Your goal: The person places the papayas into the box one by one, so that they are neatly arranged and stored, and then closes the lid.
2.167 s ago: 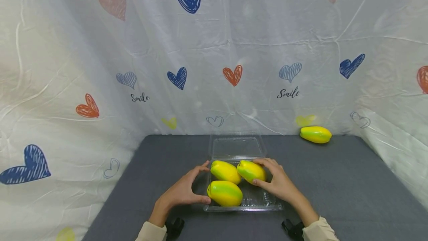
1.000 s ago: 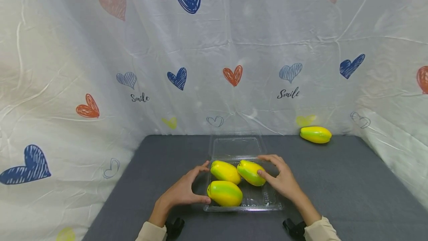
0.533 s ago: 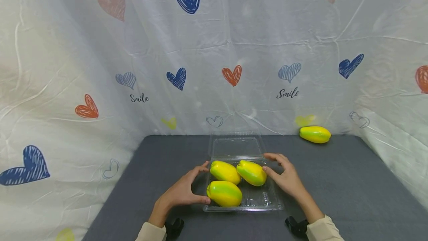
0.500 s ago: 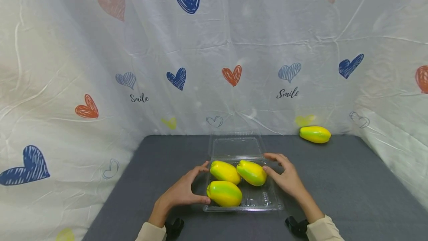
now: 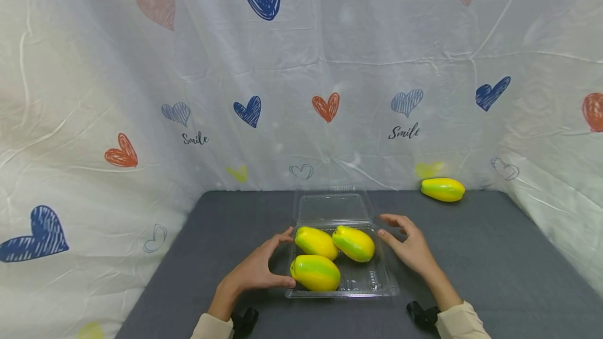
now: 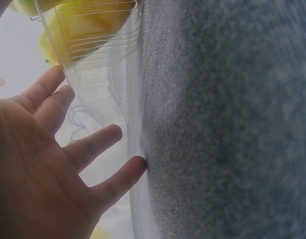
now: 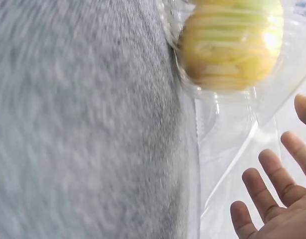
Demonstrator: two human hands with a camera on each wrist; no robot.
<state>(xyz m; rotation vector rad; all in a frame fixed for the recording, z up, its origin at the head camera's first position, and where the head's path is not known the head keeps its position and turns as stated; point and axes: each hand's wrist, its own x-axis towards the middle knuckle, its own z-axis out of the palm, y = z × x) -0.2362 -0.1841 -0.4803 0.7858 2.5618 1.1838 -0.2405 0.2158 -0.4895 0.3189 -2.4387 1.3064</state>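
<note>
A clear plastic clamshell box [image 5: 365, 281] lies on the grey table with its lid [image 5: 334, 208] folded back. Inside are three yellow-green papayas: one in front [image 5: 315, 273], one behind it [image 5: 316, 243], and one at the back right [image 5: 354, 244]. My left hand [image 5: 256, 270] is at the box's left side, thumb and fingers spread along the rim. In the left wrist view, fingertips of the left hand [image 6: 48, 159] touch the clear wall. To the right of the box, my right hand [image 5: 414, 250] holds nothing; the right wrist view shows the right hand [image 7: 282, 199] with fingers spread, apart from the box.
Another papaya [image 5: 443, 190] lies at the back right of the table [image 5: 471, 266], by the curtain. A white curtain [image 5: 282, 67] printed with hearts hangs behind and at both sides. Each wrist wears a black camera.
My right hand has let go of the back-right papaya and drawn away to the right, out past the box's edge. The left hand has stayed at the left rim.
</note>
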